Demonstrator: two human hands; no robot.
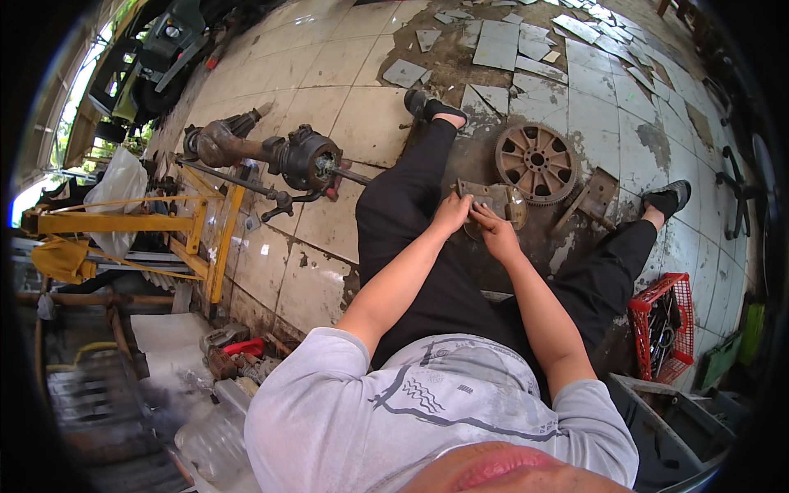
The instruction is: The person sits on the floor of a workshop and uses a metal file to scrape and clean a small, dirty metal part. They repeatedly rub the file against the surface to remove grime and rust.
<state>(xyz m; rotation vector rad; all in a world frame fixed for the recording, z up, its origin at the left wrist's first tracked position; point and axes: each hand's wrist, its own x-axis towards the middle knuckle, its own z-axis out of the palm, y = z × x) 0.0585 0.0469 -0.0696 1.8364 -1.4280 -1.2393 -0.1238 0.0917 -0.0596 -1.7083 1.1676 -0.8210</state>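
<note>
Between my spread legs lies a worn metal part [496, 195], with a flat plate-like side and a rounded yellowish end. My left hand [452, 215] is closed at its near left edge, fingertips pressed on the metal. Close beside it, my right hand [496, 236] has its fingers together against the near edge of the same part. The fingertips of both hands almost meet there, and whatever lies under them is hidden. Just beyond stands a rusty toothed flywheel [536, 163], lying flat on the floor. A rusty metal bracket [593, 201] sits right of it.
A greasy axle assembly [306, 160] lies on the left tiles, next to a yellow steel frame [123, 222]. Broken tiles [497, 45] litter the far floor. At right are a red crate [662, 327] of tools and a grey bin [657, 427]. A vehicle [152, 62] stands far left.
</note>
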